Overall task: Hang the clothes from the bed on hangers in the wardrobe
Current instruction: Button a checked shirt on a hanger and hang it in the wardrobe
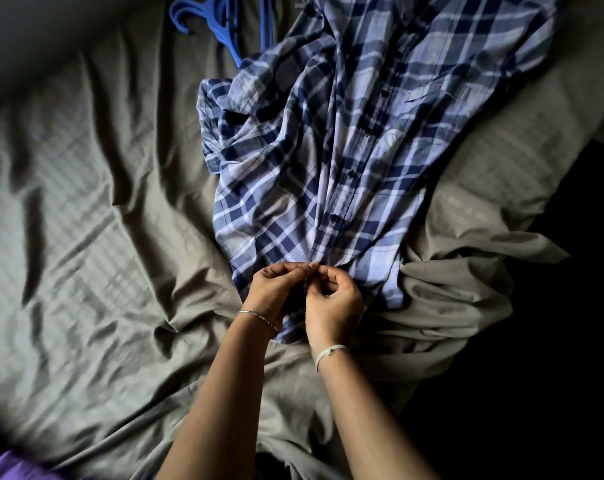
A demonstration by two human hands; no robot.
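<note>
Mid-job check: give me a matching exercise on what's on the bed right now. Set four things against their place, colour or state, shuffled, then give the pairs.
Things
1. plaid shirt
2. hangers
3. left hand and right hand
4. bed sheet

Place, colour or state
A. blue, at the top of the view beside the shirt
B. grey and creased
C. laid out lengthwise, button front up
D. pinching the shirt's front edge near the hem

Pairs: 1-C, 2-A, 3-D, 4-B
</note>
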